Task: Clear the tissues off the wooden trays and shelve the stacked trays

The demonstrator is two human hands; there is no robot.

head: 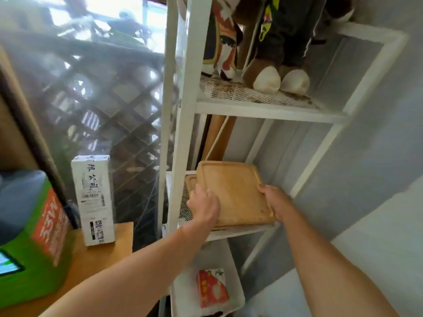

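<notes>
Wooden trays: a stack of pale wooden trays (231, 193) sits on the middle tier of a white metal shelf unit (183, 110), its near edge at the shelf's front lip, held between both hands.
Left hand: the left hand (204, 205) clamps the stack's left edge, fingers curled over the rim, thumb hidden.
Right hand: the right hand (275, 202) grips the right edge, thumb on top, fingers wrapped beneath.
Lower tray: one darker tray corner (190, 182) pokes out just beyond the left fingertips.
Mesh: white mesh shelving (184, 211) shows just left of the left hand.
Above the hands: plush toy feet (280, 82) rest on the upper tier.
Below the wrists: a red-and-white packet (211, 288) lies in a white basket (183, 291).
Far left: a white labelled box (93, 200) stands on a wooden table (103, 255).
</notes>
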